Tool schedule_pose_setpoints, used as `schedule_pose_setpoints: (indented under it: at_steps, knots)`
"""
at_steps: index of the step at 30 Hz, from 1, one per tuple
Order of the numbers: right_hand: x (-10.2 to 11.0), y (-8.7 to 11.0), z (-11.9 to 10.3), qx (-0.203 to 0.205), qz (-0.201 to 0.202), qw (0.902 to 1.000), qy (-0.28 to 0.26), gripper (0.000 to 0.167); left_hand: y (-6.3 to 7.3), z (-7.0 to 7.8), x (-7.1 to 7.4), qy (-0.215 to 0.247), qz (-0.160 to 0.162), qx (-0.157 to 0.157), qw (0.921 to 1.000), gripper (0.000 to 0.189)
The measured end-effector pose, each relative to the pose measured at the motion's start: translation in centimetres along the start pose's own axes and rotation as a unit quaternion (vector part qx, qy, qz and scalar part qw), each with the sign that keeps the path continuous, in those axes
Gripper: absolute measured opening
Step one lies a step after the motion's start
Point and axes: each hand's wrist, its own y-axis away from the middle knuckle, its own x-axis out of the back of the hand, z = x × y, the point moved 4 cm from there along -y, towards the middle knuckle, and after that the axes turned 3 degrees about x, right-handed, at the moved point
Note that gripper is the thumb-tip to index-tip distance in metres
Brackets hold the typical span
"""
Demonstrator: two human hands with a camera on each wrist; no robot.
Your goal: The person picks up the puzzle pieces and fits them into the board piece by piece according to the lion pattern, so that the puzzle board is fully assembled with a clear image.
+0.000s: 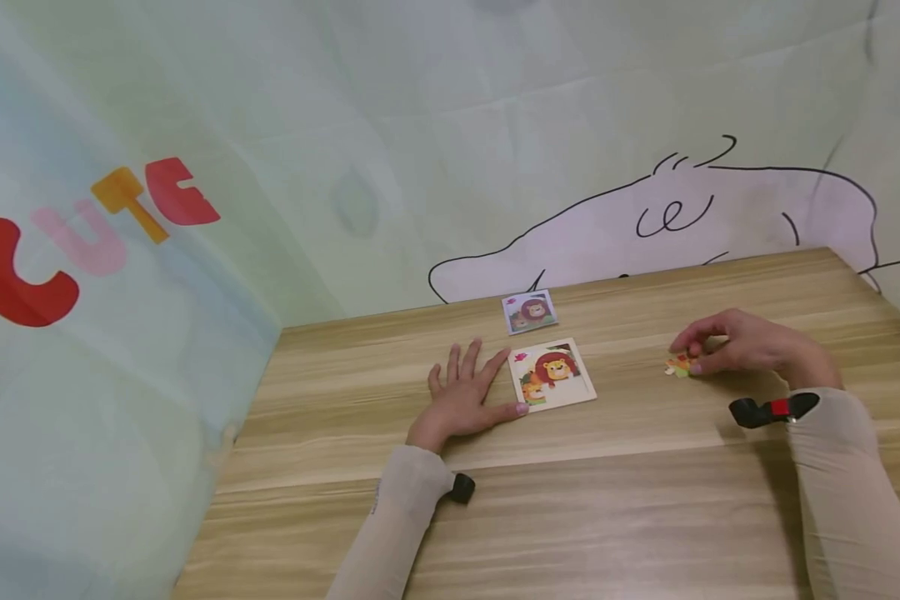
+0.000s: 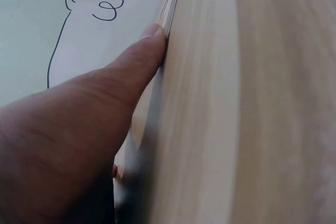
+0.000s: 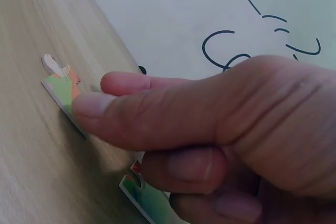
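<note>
My left hand (image 1: pixel 461 406) lies with fingers spread on the table, left of a square lion puzzle board (image 1: pixel 551 400). Its thumb (image 2: pixel 149 45) rests along the board's near left corner. The board shows a maroon-maned lion and a smaller orange animal, with a bare pale patch at the lower right. Over to the right, my right hand (image 1: pixel 750 348) pinches a green and orange puzzle piece (image 3: pixel 63 85) between thumb and forefinger. Another puzzle piece, green with a bit of red (image 3: pixel 144 198), shows below the curled fingers, partly hidden by them.
Behind the board lies a square picture card (image 1: pixel 530 312) with the same lion scene. The wood-grain table (image 1: pixel 607 508) meets a printed cloth backdrop (image 1: pixel 390 167) at its far edge. A black wrist strap (image 1: pixel 772 410) sits on the right sleeve.
</note>
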Motion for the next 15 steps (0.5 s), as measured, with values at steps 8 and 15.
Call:
schedule_pose_setpoints:
  at_steps: [8, 15]
  knots:
    - [0.0, -0.2, -1.4, 0.028, 0.011, 0.9992, 0.025, 0.023, -0.1, -0.1, 0.0, 0.005, -0.004, 0.0, 1.0, 0.1]
    - [-0.2, -0.5, -1.9, 0.036, 0.017, 0.999, 0.022, 0.019, -0.3, -0.3, -0.2, 0.003, -0.001, 0.0, 1.0, 0.1]
